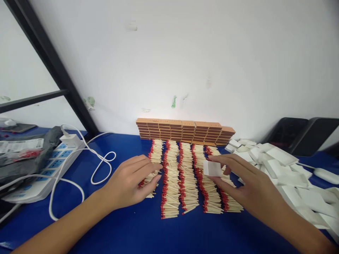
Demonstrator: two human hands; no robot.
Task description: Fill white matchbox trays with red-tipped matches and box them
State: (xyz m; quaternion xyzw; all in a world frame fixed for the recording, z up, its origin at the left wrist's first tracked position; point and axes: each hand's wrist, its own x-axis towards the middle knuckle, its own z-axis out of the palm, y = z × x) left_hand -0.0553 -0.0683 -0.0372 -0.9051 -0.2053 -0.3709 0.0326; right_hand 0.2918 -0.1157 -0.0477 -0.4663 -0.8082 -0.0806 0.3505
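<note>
My right hand [247, 185] grips a small white matchbox tray [212, 168] between thumb and fingers, above the rightmost rows of matches. Over the leftmost row of matches [156, 150], my left hand [135, 180] has its fingers stretched out and the thumb apart from them. The fingertips are at that row and partly cover it; whether they touch the sticks is unclear. Several long rows of red-tipped matches [171, 197] lie side by side on the blue table [148, 233], heads to the left.
Stacked brown matchboxes [182, 130] stand against the wall behind the rows. A heap of white trays [288, 173] lies at right, near dark upright devices [312, 135]. At left are a power strip [45, 180], a looping white cable [102, 158] and a dark plastic bag [23, 158].
</note>
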